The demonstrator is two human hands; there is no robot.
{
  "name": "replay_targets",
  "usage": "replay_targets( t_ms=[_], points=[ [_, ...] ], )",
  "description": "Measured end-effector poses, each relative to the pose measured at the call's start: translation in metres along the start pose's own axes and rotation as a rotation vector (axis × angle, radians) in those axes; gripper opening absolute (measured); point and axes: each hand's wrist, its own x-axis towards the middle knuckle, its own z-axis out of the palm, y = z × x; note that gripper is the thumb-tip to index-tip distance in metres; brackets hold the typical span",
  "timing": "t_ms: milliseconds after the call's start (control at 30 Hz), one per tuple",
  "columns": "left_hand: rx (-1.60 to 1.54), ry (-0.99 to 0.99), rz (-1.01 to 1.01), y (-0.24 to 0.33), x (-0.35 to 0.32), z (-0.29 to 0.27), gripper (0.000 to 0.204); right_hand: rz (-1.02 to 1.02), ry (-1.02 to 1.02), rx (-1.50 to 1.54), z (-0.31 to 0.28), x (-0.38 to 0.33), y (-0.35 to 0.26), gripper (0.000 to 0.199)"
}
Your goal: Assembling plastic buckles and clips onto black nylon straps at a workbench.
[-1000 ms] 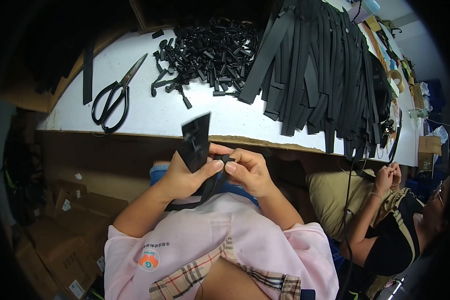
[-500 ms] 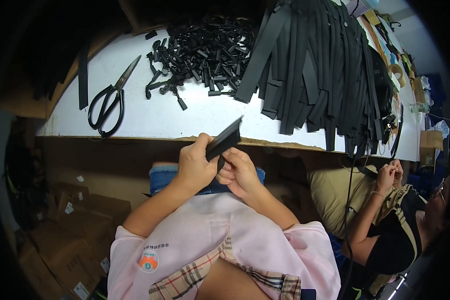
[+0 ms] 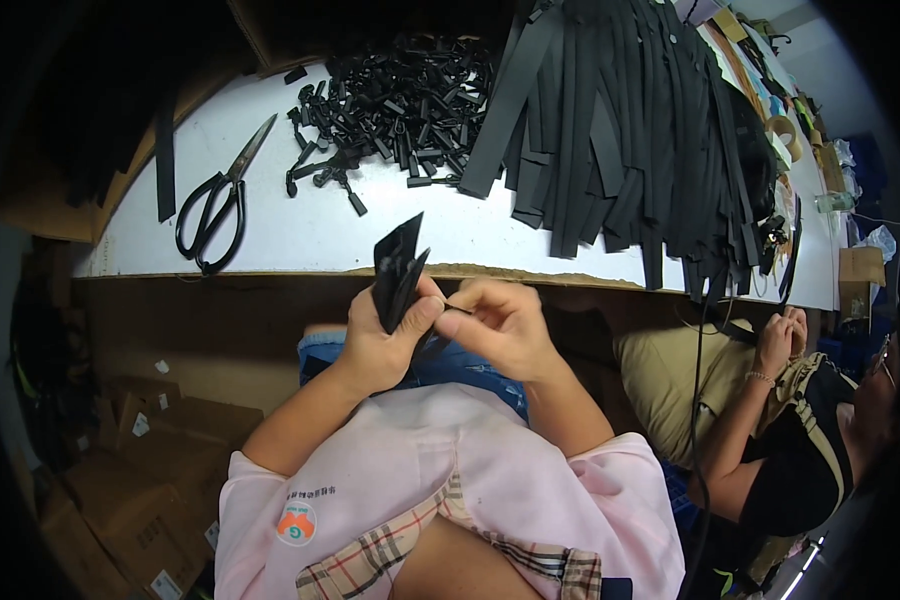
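In front of my lap, just short of the table's front edge, my left hand [image 3: 382, 335] is closed around a folded black zipper tape [image 3: 398, 272]. The tape's flat ends stick up above the thumb, fanned apart. My right hand [image 3: 505, 325] meets the left fingertips, its thumb and forefinger pinched on a small dark piece too covered to name. On the white table beyond lies a heap of black zipper sliders with pulls [image 3: 410, 105]. Right of it, many long black zipper tapes [image 3: 590, 150] hang over one another toward the front edge.
Black-handled scissors [image 3: 212, 210] lie at the table's left, beside a single black strip [image 3: 166, 165]. The table edge [image 3: 530, 280] runs across in front of me. A co-worker [image 3: 790, 430] sits at the right; a dark cable [image 3: 700, 420] hangs between us. Cardboard boxes [image 3: 140, 470] stand lower left.
My left hand has turned and shifted slightly left, so the tape now points up rather than to the right. The right hand has risen and turned, pinching at the left fingertips.
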Motion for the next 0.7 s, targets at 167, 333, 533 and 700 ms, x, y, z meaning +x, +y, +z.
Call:
replay_targets(
  t_ms=[167,333,533,700],
  points=[
    [-0.281,-0.014,-0.367,-0.004,0.018,-0.021,0.019,0.115,-0.307,0.136,0.015,-0.006,0.004,0.014],
    [-0.572,-0.233,-0.294,0.017,0.021,-0.067,0.051,-0.406,0.427,0.337,-0.023,0.007,-0.013,0.017],
    [0.144,-0.064,0.033,0.064,-0.004,-0.124,0.060,-0.247,0.162,-0.630,-0.036,0.033,-0.035,0.041],
    [0.010,-0.227,-0.366,0.020,-0.020,-0.093,0.045,-0.706,-0.038,-1.004,0.023,0.114,-0.010,0.053]
  ],
)
